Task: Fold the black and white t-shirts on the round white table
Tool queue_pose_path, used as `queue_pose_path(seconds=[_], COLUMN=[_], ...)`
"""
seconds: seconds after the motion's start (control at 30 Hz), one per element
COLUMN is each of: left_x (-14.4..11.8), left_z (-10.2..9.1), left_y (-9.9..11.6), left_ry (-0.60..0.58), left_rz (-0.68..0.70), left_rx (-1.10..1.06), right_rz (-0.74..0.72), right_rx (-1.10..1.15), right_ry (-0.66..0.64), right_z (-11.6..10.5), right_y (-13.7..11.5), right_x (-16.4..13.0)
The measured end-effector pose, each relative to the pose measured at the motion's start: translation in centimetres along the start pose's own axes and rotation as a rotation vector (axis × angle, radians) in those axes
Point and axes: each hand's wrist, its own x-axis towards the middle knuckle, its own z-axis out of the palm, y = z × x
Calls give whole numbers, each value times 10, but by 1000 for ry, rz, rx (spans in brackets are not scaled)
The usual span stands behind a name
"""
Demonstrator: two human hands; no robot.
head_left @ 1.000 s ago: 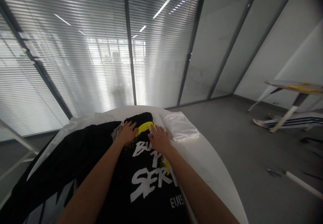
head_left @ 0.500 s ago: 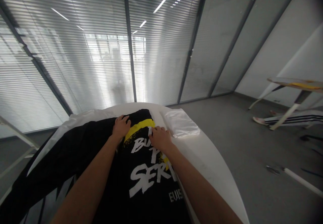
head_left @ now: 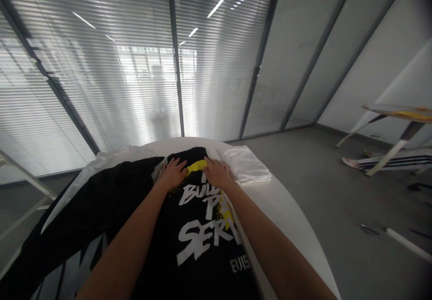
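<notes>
L hand (head_left: 173,174) splayed, R hand (head_left: 218,173) half-spread, both touching blk garment (head_left: 199,221) w/ print

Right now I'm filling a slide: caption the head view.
Left hand and right hand rest on a black printed garment; a white cloth lies beside it.

I count one white counter (head_left: 293,228) from where I stand, bearing one black printed garment (head_left: 199,214) with two hands on it: one left hand (head_left: 173,174), one right hand (head_left: 218,173). One folded white cloth (head_left: 249,165) lies at the white counter's right edge. Whether the black fabric (head_left: 111,192) on its left makes a second garment, I can't tell. Well to its right stands one other counter (head_left: 388,111).
</notes>
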Motion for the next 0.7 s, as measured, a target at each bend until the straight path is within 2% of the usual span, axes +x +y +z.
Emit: queue_pose_path(seconds=[0.13,0.23,0.47,0.57,0.7], left_x=[3,5,3,1,1], left_z=[2,1,-4,-8,-17], left_y=[-7,-13,-16,-11,-9], left_ry=[-1,-3,22,93,246], left_rz=[-80,-124,-134,-153,-360], left_rx=[-16,-18,-39,-68,-134], right_rz=[5,32,-46,-3,93], right_rx=[-84,-119,-153,-136,-73], right_ry=[-102,-106,36,82,123], right_z=[18,22,8,3,1], right_y=[-6,-5,-8,-15,-17], right_x=[9,11,-1,-1,2])
